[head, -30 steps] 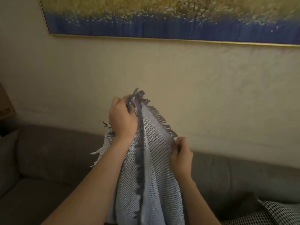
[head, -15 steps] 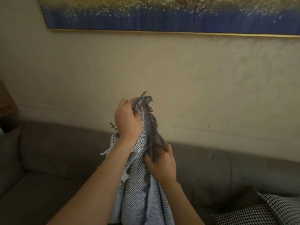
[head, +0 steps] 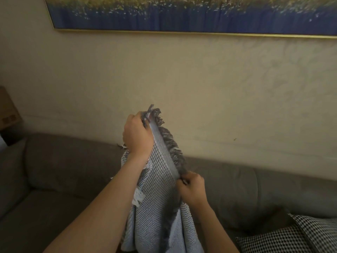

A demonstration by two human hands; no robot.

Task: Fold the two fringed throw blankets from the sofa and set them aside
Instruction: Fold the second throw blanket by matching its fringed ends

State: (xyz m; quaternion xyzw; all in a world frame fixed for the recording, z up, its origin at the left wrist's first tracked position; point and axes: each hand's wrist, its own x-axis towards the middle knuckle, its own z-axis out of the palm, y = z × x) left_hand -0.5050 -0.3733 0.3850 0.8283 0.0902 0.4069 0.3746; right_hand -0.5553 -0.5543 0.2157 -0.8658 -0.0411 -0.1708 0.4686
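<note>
Above the sofa (head: 54, 167), left hand (head: 137, 135) gripping blanket (head: 158, 198) top, right hand (head: 192, 189) pinching fringe below

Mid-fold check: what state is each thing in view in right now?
blanket: held up, hanging in loose folds, fringed edge running between both hands.
left hand: grips the blanket's top corner.
right hand: pinches the fringed edge lower down.
checked cushion: lying on the sofa, untouched.

The blanket (head: 158, 189) runs off the bottom edge; the painting (head: 191, 13) is cropped above.
</note>
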